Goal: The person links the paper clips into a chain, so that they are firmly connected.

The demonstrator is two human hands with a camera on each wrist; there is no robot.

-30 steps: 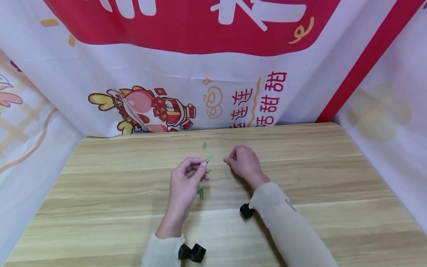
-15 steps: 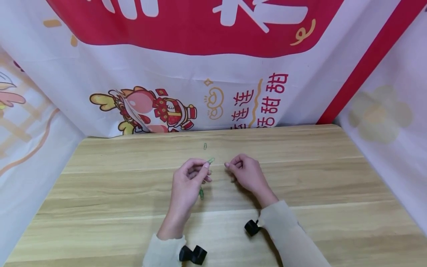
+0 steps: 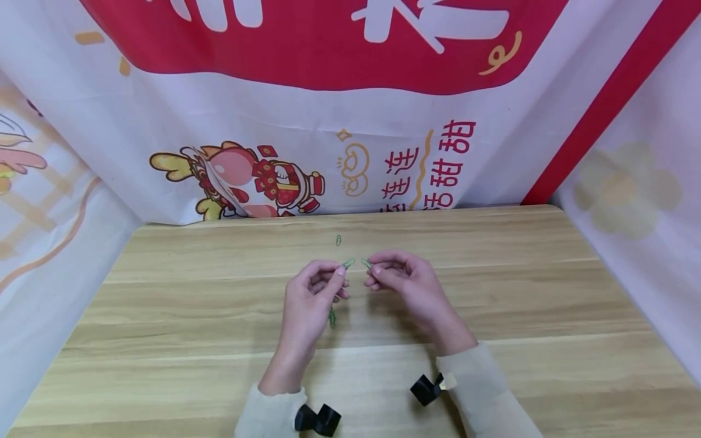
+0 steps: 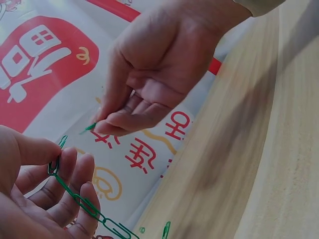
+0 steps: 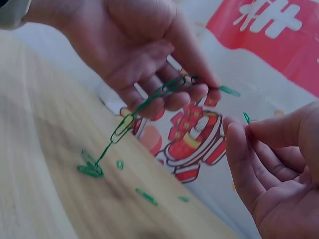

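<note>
From the head view, my right hand (image 3: 408,283) has lifted off the table (image 3: 493,292) and drawn in toward my left hand (image 3: 312,298) — a second ago it was pressed low on the wood, fingers closed over something. Now it pinches a single green paper clip (image 3: 366,263), tip aimed at the end clip of the green paper-clip chain (image 3: 331,316) that my left hand pinches; the two tips are near, not yet touching. One loose clip (image 3: 338,240) lies farther back on the table.

From the left wrist view, my left hand's thumb and forefinger grip the chain's top link (image 4: 54,167), and the rest trails down across my curled fingers. The right hand hovers just above, fingers curled round its clip.

From the right wrist view, the chain (image 5: 144,107) hangs from my left hand down to a small heap on the table — its lower end resting there — with spare clips (image 5: 146,197) scattered beside it. As I judge it, the pick-up is done and the linking comes next.
</note>
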